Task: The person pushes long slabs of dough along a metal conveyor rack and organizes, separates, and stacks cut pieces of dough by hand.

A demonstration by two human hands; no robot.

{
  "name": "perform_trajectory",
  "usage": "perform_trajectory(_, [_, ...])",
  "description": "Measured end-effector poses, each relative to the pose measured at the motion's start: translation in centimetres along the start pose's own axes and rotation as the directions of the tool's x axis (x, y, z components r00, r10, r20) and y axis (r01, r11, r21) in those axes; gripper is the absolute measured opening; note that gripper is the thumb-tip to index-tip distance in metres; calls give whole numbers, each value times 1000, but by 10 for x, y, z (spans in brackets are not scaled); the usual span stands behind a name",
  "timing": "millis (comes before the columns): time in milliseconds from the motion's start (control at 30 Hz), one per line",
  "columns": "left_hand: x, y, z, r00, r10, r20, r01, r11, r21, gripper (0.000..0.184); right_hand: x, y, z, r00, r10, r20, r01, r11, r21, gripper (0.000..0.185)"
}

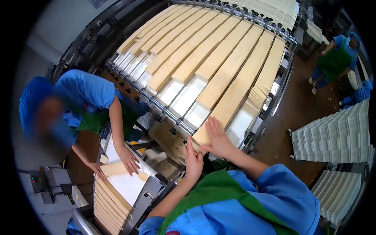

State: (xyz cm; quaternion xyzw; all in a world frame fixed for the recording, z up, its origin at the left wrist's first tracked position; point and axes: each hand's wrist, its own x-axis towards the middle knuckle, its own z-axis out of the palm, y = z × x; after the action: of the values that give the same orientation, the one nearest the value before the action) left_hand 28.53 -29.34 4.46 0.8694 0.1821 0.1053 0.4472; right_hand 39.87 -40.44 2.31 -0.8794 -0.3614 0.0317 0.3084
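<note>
Long pale yellow slabs (219, 58) lie side by side in lanes on a white rack with metal rails (172, 115). My right hand (217, 138) lies flat, fingers spread, on the near end of one slab (225, 113). At that slab's front end is my left hand (192, 159), its fingers pointing up beside the front rail; whether it grips the slab is not clear. Thin slices (257, 94) lean together in the rightmost lane.
At the left, a co-worker (86, 92) handles a pale piece (114, 169) on a white-topped conveyor (127, 188) with a row of slabs. Another person (335, 58) stands far right. White stacked trays (333, 135) stand right. A bin (168, 137) sits below the rail.
</note>
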Motion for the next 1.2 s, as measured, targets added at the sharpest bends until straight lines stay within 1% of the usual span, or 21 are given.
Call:
perform_trajectory(33, [-1,1,2,1000,-13,-1,13,1000,1,71,-6,-10,-2,997,-75,-20,76,992,104,81])
perform_trajectory(167, [-2,-1,-3,997,32,-63,-32,999,-8,74,-6,-9,6,996,-88,8,87,993,81,77])
perform_trajectory(267, [-6,-5,-6,998,-38,-41,36,998,-44,74,-5,-17,2,992,-114,-45,120,980,160,70])
perform_trajectory(300, [-6,-5,-10,997,-69,-16,67,993,-98,74,-3,-18,4,992,-121,-39,126,979,158,70])
perform_trajectory(367, [-8,-11,-18,994,-107,6,107,982,-157,74,0,-22,7,998,-38,42,16,906,423,70])
perform_trajectory(433, [-5,-26,-29,992,-100,-79,68,942,-329,74,21,-23,5,1000,-17,12,10,896,443,72])
perform_trajectory(500, [-6,-43,-50,981,-162,-108,138,970,-202,73,47,-20,5,1000,2,-17,6,887,462,73])
perform_trajectory(567, [-17,-63,-67,958,-241,-156,235,971,-55,74,72,-8,13,999,29,-34,-20,965,262,78])
perform_trajectory(600, [-25,-76,-76,953,-250,-168,254,967,2,76,82,4,23,999,18,-29,-10,966,257,78])
perform_trajectory(633, [-36,-92,-85,955,-229,-190,243,969,51,76,89,20,35,999,34,-22,-36,993,-111,79])
perform_trajectory(667, [-47,-105,-93,948,-239,-210,255,965,52,76,94,28,42,998,50,-23,-55,883,-465,80])
perform_trajectory(733, [-70,-128,-108,935,-261,-241,278,960,39,75,102,21,43,990,134,33,-97,846,-524,80])
perform_trajectory(767, [-84,-138,-115,895,-351,-275,360,933,-20,73,104,15,46,971,227,80,-141,804,-577,81])
perform_trajectory(800, [-97,-148,-123,842,-442,-310,439,895,-83,71,105,20,51,978,203,55,-133,801,-584,81])
perform_trajectory(867, [-120,-181,-136,766,-509,-392,470,860,-198,69,108,53,72,986,166,19,-147,916,-373,82])
perform_trajectory(900, [-140,-198,-143,693,-562,-452,479,827,-295,67,113,50,70,971,226,73,-165,862,-479,84])
perform_trajectory(967, [-169,-223,-157,550,-591,-589,523,794,-309,53,126,31,67,939,314,140,-157,754,-638,82])
perform_trajectory(1000, [-185,-233,-165,474,-569,-671,562,783,-267,51,129,6,66,978,206,36,-155,833,-531,81])
perform_trajectory(1033, [-201,-245,-175,404,-540,-739,603,765,-229,49,133,-13,70,997,61,37,-33,853,-521,78])
perform_trajectory(1133, [-247,-293,-193,123,-557,-821,696,638,-328,56,142,-65,113,969,-107,223,182,919,-349,76])
perform_trajectory(1200, [-275,-322,-205,-2,-548,-836,722,578,-380,60,149,-106,149,891,-263,370,356,911,-209,75])
